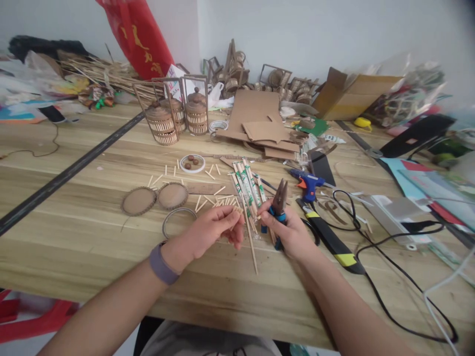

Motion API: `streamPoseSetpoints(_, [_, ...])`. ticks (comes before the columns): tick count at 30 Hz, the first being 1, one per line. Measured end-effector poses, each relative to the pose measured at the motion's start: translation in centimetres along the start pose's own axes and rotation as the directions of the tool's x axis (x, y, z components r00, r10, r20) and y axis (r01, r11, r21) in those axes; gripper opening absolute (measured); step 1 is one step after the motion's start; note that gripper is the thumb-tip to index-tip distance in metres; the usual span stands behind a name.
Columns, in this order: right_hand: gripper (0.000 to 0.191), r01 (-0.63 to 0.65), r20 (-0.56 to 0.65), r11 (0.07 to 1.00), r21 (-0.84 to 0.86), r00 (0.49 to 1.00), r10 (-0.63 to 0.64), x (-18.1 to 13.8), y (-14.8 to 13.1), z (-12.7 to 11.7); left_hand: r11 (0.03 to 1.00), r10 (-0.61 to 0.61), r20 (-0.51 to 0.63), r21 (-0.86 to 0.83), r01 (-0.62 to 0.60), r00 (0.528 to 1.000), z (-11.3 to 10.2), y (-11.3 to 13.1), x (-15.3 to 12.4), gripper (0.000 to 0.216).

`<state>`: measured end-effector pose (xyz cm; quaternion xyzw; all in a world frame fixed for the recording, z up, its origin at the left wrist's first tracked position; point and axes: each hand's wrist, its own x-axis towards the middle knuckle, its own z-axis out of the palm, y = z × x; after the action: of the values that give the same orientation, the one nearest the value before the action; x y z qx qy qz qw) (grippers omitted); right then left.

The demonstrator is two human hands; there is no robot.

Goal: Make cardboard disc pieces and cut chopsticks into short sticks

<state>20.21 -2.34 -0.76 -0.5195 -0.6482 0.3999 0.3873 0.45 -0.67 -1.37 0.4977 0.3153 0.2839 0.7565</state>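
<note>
My left hand [218, 225], with a purple band at the wrist, is closed on a few short wooden stick pieces [236, 211] pinched at the fingertips. In my right hand [291, 232] is a pair of pliers [280, 198] with blue handles, jaws pointing up and away. A small pale bit shows by the right fingertips; I cannot tell if it is held. Between the hands, a long thin stick [251, 242] slants over the table beside paper-wrapped chopsticks [245, 183]. Cut stick pieces [222, 201] lie just beyond my left hand.
Left of centre are two round cardboard discs [139, 200], a tape ring [166, 225] and a white lid with brown beads [192, 163]. A blue glue gun [310, 183], a black-and-yellow cutter [334, 240] and looping cables lie right. Small lantern models [161, 123] and cardboard [256, 111] stand behind.
</note>
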Motion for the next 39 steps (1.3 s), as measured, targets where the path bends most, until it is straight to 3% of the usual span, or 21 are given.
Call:
streamPoseSetpoints(6, [0.01, 0.121, 0.235, 0.979, -0.166, 0.969, -0.08, -0.6, -0.6, 1.1, 0.987, -0.111, -0.085, 0.105, 0.12, 0.99, 0.3, -0.5, 0.4, 0.042])
streamPoseSetpoints(8, [0.016, 0.131, 0.253, 0.963, -0.234, 0.965, -0.07, -0.8, -0.5, 1.5, 0.983, -0.112, -0.077, 0.137, 0.122, 0.991, 0.3, -1.0, 0.7, 0.043])
streamPoseSetpoints(12, [0.04, 0.134, 0.218, 0.946, -0.294, 0.973, -0.071, -0.9, 0.1, 1.9, 0.982, -0.066, -0.041, 0.177, 0.073, 0.997, 0.2, -1.9, 0.8, 0.045])
streamPoseSetpoints(15, [0.051, 0.086, 0.096, 0.945, -0.315, 0.994, -0.058, -0.6, 0.4, 1.9, 0.98, -0.072, -0.052, 0.181, 0.08, 0.996, 0.3, -1.8, 0.6, 0.049])
streamPoseSetpoints(18, [0.053, 0.067, -0.06, 0.952, -0.298, 0.994, -0.089, -0.4, 0.6, 2.0, 0.984, -0.106, -0.078, 0.137, 0.116, 0.991, 0.5, -1.2, 0.4, 0.051])
streamPoseSetpoints(21, [0.05, 0.128, -0.123, 0.948, -0.292, 0.978, -0.17, -0.5, 0.8, 2.1, 0.986, -0.147, -0.097, 0.059, 0.153, 0.984, 0.7, -0.6, 0.3, 0.052])
streamPoseSetpoints(30, [0.05, 0.171, -0.07, 0.916, -0.362, 0.975, -0.21, -0.9, 1.1, 2.5, 0.983, -0.184, -0.08, -0.023, 0.183, 0.98, 0.6, -0.4, 0.4, 0.057])
streamPoseSetpoints(34, [0.049, 0.192, -0.04, 0.902, -0.387, 0.974, -0.224, -0.9, 1.2, 2.7, 0.983, -0.184, -0.128, -0.051, 0.179, 0.975, 0.7, -0.6, 0.5, 0.048])
streamPoseSetpoints(39, [0.064, 0.21, 0.014, 0.896, -0.391, 0.975, -0.223, -0.9, 1.4, 2.9, 0.986, -0.152, -0.208, -0.106, 0.132, 0.966, 0.7, -0.8, 0.8, 0.032])
